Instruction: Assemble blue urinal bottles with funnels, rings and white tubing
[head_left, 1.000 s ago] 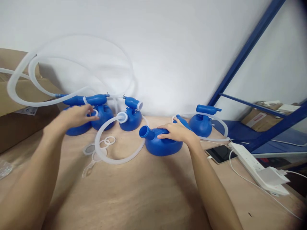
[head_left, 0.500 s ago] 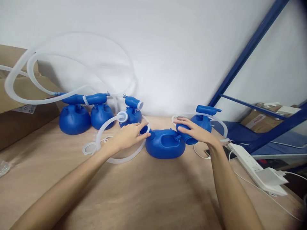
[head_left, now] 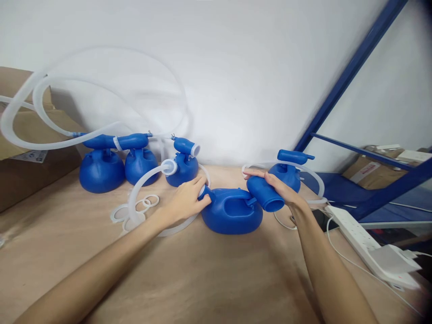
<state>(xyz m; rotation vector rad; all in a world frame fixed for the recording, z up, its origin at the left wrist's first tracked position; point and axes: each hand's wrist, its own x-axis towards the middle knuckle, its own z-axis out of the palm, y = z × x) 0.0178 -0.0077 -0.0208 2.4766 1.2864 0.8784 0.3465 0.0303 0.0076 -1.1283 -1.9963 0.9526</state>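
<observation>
A blue plastic bottle (head_left: pixel 232 222) with a handle loop lies on the wooden table in the middle. My left hand (head_left: pixel 189 198) is wrapped round its neck at the left end, thumb toward me. At the bottle's right end, my right hand (head_left: pixel 278 184) holds a blue open-ended tube piece (head_left: pixel 265 193), its palm and thumb behind it and its wide mouth facing front right. The tube piece touches or overlaps the bottle's right end. Behind my left hand stands another blue bottle (head_left: pixel 182 171) with a white-capped clear hose (head_left: pixel 143 180).
Two blue bottles (head_left: pixel 101 173) stand at the left beside a cardboard box (head_left: pixel 40 157), with a large hose looping above. White rings (head_left: pixel 148 201) lie front left. Behind my right hand is another blue bottle (head_left: pixel 286 175); a power strip (head_left: pixel 357 238) and phone (head_left: pixel 324 219) lie right.
The bottle has come slightly toward me. My left hand has closed round its neck, and my right hand has taken hold of the tube piece, whose mouth now points more to the right.
</observation>
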